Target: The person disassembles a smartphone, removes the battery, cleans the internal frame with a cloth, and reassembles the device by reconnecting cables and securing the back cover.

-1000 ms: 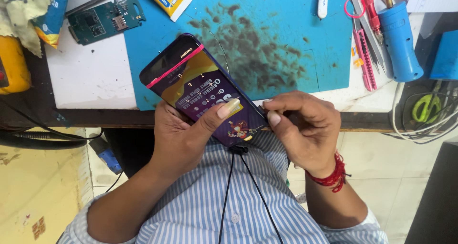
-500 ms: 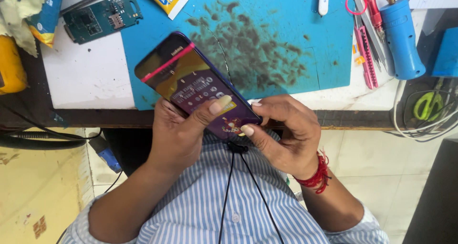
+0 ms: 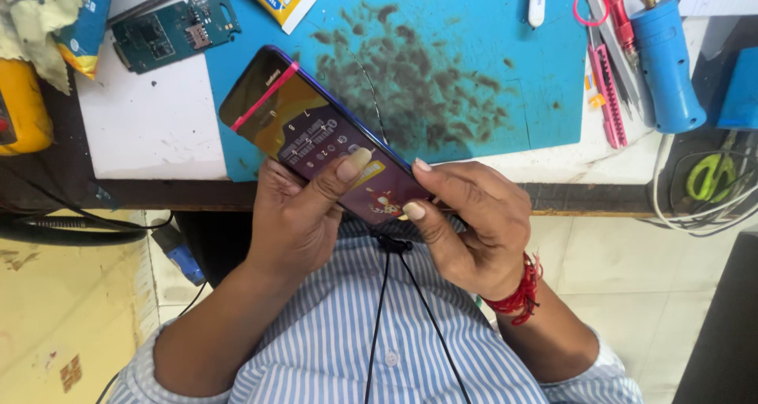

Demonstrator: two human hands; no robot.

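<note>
Mat: a large blue rubber work mat (image 3: 474,65) is laid across the white bench top (image 3: 150,128), with a dark smudged patch (image 3: 410,80) seen at its middle.
Phone: a slim dark smartphone with a lit screen and a red band across its top (image 3: 316,136) is held tilted over the bench edge, its top end pointed to 10 o'clock, its lower end toward the striped shirt.
Left hand: the left hand (image 3: 296,215) is wrapped under the phone from 7 o'clock, fingers closed round its back, the thumb pressed flat on the screen.
Right hand: the right hand (image 3: 474,222) is closed on the phone's lower end from 4 o'clock, thumb tip and forefinger pinched on its edge; a red thread band is worn at the wrist.
Cable: 2 thin black cords (image 3: 395,309) are seen hanging from the phone's lower end toward 6 o'clock.
Blue tool: a blue cylindrical plastic tool (image 3: 667,65) is laid at 2 o'clock.
Circuit board: a small green circuit board (image 3: 174,29) is laid at 11 o'clock, well apart from the hands.
</note>
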